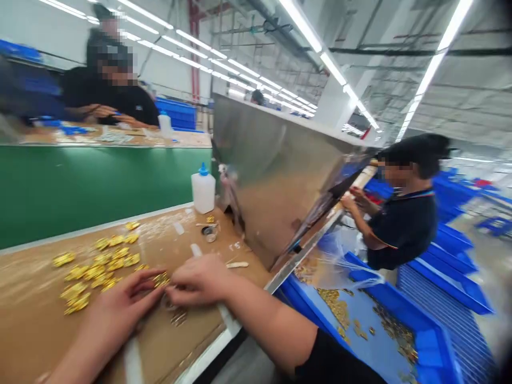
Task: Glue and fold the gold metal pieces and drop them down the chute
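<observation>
Two hands meet at a small gold piece above the counter

Head view: The left hand (126,301) pinches a gold piece (161,279) at its fingertips, over the brown counter (24,314). The right hand (204,280) has its fingers curled just beside that piece; whether they grip it too, I cannot tell. Under the hands lie a few small pieces (178,318), too blurred to make out. A loose group of gold pieces (96,271) is spread on the counter beyond the left hand. Farther back, a white bottle (204,192) with a blue cap stands upright near a slanted metal panel (276,181). Below the counter's right edge, a blue tray (434,341) holds many small pieces, and a co-worker (404,218) in dark clothes is beyond it.
</observation>
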Motion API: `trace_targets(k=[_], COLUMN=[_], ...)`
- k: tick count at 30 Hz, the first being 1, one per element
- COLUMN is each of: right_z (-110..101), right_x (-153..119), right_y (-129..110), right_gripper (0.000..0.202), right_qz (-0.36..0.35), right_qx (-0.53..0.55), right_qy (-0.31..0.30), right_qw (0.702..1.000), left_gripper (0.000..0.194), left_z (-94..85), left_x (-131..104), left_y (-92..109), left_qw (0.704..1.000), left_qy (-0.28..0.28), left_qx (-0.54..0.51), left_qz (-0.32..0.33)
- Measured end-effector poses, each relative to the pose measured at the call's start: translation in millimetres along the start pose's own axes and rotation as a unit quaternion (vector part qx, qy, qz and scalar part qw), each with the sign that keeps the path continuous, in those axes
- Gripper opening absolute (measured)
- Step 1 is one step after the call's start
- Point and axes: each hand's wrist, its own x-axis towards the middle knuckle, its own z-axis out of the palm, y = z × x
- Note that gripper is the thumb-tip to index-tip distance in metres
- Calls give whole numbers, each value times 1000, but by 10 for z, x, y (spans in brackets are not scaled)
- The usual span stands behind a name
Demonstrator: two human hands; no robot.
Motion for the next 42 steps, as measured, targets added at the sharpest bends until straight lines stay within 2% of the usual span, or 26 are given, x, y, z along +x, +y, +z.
trace_targets(k=[2,4,9,15,17,22,26,37,42], right_z=[-26,-35,-12,47,69,62,64,81,92], right_x=[-8,-7,9,-4,1,31,64,97,91], right_y=[-43,-33,67,38,58,148,168,124,137], right_gripper=[33,30,33,37,38,40,43,46,47], right_qz=[20,37,42,98,128,213,240,220,213], right_qx=[6,38,130,207,236,280,297,295,282], right_qy=[1,19,30,20,46,162,192,173,167], right_qw=[1000,998,990,973,962,922,904,914,920], left_gripper=[62,51,38,30,30,32,29,30,28], left_z=[10,40,83,82,81,84,68,38,39], left_x=[-104,-130,-97,-113,-103,-97,-116,-145,-145], left_y=[239,345,241,229,225,219,265,318,323], left_qw=[999,996,996,994,993,994,996,998,999], left_qy=[12,13,26,10,5,0,7,6,12], left_qx=[-46,-83,-87,-112,-117,-111,-91,-56,-52], left_qz=[8,34,13,18,14,-4,-3,-22,-9])
